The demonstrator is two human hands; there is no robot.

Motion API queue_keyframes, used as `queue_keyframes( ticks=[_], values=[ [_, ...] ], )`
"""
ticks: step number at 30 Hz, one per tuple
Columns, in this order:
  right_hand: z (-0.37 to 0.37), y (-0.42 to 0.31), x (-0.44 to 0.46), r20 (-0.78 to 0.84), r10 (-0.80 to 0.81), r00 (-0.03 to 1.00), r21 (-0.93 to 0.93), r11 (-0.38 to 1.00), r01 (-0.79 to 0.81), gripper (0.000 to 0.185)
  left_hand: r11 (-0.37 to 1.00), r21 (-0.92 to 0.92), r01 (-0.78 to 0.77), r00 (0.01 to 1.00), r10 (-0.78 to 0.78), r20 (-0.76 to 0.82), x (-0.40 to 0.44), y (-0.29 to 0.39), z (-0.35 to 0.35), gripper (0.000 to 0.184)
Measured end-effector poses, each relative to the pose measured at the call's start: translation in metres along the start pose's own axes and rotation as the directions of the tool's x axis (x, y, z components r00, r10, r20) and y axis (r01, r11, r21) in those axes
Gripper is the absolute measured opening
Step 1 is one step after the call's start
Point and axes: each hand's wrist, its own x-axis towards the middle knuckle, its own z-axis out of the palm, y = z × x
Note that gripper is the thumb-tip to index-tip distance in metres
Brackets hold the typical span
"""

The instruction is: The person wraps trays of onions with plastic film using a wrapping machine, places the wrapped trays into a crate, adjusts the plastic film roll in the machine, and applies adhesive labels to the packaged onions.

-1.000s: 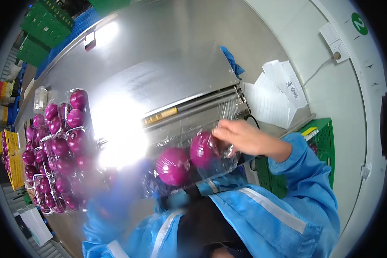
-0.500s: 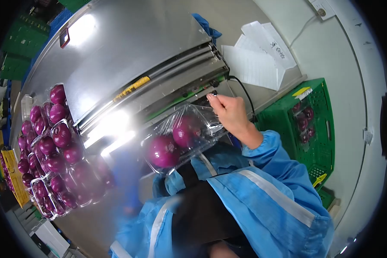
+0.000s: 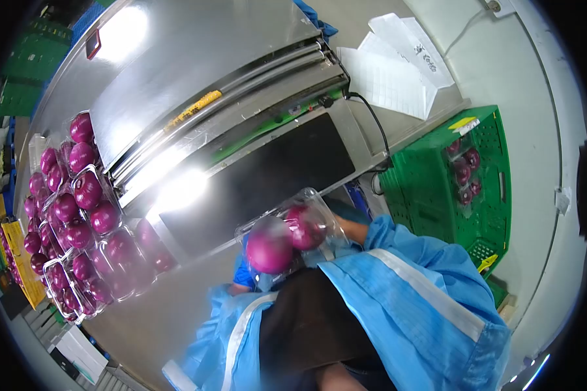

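A clear plastic tray of onions, with two red onions under film, is held up in front of my body at the near edge of the bench. My left hand, in a blue glove, grips its left side from beneath. Bare, my right hand is at the right end of the tray, its fingers hidden behind the plastic. Beyond the tray lies the dark plate of a wrapping machine, with metal rollers behind it.
Several trays of red onions are stacked at left on the bench. A green crate with wrapped onions stands at right. White papers lie behind it. A black cable runs down beside the machine.
The tray of onions has come off the machine's plate toward my body, turning slightly. My right hand has dropped from the machine's edge to the tray. My left hand has come in to its left side.
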Motion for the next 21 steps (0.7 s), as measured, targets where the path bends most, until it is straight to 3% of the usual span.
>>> queue_keyframes(
  ticks=[1, 2, 4, 5, 6, 7, 9, 12, 15, 16, 19, 21],
  values=[
    [0.004, -0.017, 0.002, 0.050, 0.160, 0.986, 0.163, 0.972, -0.167, 0.018, 0.997, -0.052, -0.053, 0.998, 0.054, 0.019, -0.006, 0.002, 0.001, 0.026],
    [-0.005, -0.062, 0.001, 0.307, 0.339, 0.889, 0.344, 0.832, -0.435, 0.017, 0.990, -0.109, -0.095, 0.995, 0.099, 0.032, -0.013, 0.004, 0.000, 0.027],
    [-0.014, -0.099, -0.003, 0.625, 0.306, 0.718, 0.333, 0.727, -0.600, 0.017, 0.954, -0.202, -0.223, 0.971, 0.236, 0.045, -0.020, 0.014, 0.001, 0.028],
    [-0.008, -0.116, -0.005, 0.662, -0.036, 0.749, 0.231, 0.960, -0.158, 0.019, 0.922, -0.246, -0.299, 0.947, 0.319, 0.044, -0.021, 0.020, 0.003, 0.028],
    [-0.002, -0.133, -0.007, 0.620, -0.373, 0.690, 0.170, 0.923, 0.346, 0.021, 0.878, -0.292, -0.380, 0.912, 0.408, 0.039, -0.020, 0.025, 0.003, 0.029],
    [0.004, -0.154, -0.015, 0.706, 0.008, 0.708, 0.181, 0.965, -0.191, 0.019, 0.808, -0.321, -0.494, 0.846, 0.532, 0.040, -0.015, 0.030, 0.005, 0.029],
    [0.012, -0.159, -0.017, 0.708, -0.108, 0.698, 0.246, 0.964, -0.100, 0.018, 0.590, -0.393, -0.705, 0.624, 0.780, 0.052, -0.004, 0.043, 0.009, 0.037],
    [0.005, -0.186, -0.018, 0.760, -0.051, 0.648, 0.008, 0.998, 0.069, 0.023, 0.584, -0.448, -0.677, 0.573, 0.800, 0.178, -0.017, 0.071, 0.007, 0.039],
    [0.012, -0.196, -0.024, 0.716, 0.125, 0.687, -0.054, 0.991, -0.125, 0.025, 0.520, -0.429, -0.739, 0.374, 0.846, 0.381, -0.016, 0.098, 0.009, 0.042],
    [0.016, -0.189, -0.021, 0.720, 0.005, 0.694, -0.054, 0.997, 0.048, 0.024, 0.455, -0.312, -0.834, 0.263, 0.825, 0.500, -0.014, 0.110, 0.007, 0.048],
    [-0.012, -0.203, -0.056, 0.618, -0.004, 0.786, 0.269, 0.941, -0.207, 0.039, 0.165, -0.173, -0.971, -0.049, 0.572, 0.819, -0.006, 0.150, 0.020, 0.057],
    [-0.018, -0.206, -0.061, 0.611, 0.006, 0.792, 0.373, 0.879, -0.295, 0.046, 0.251, -0.271, -0.929, -0.168, 0.367, 0.915, -0.007, 0.153, 0.040, 0.075]
  ],
)
